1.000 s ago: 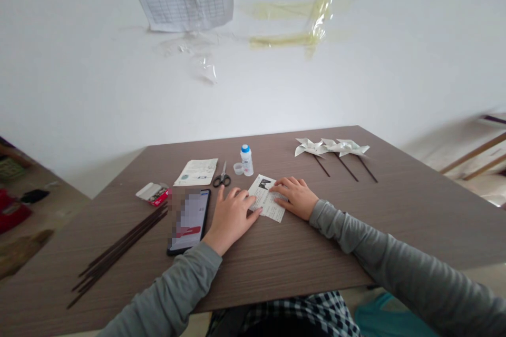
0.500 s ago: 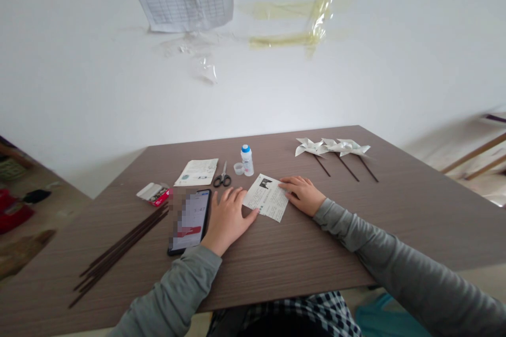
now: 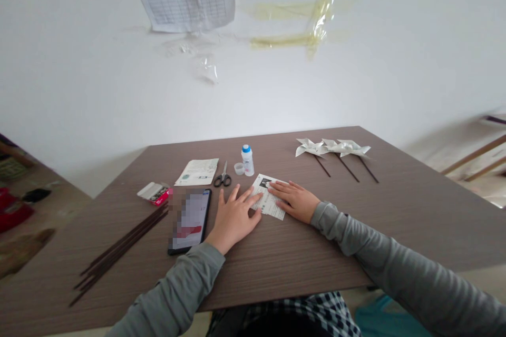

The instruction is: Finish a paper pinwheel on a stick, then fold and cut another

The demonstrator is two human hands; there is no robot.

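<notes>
Your small printed paper lies flat on the desk, between your two hands. Your left hand has its fingers spread, with fingertips over the paper's 9 o'clock edge; you can't tell how firmly they press. Your right hand lies palm down with fingers extended across its 3 o'clock side, pinching nothing. Taking the paper as your centre, an upright bottle stands at 11 o'clock, the scissors lie at 10, three pinwheels at 2, the phone between 8 and 9, and a bundle of dark sticks at 8.
</notes>
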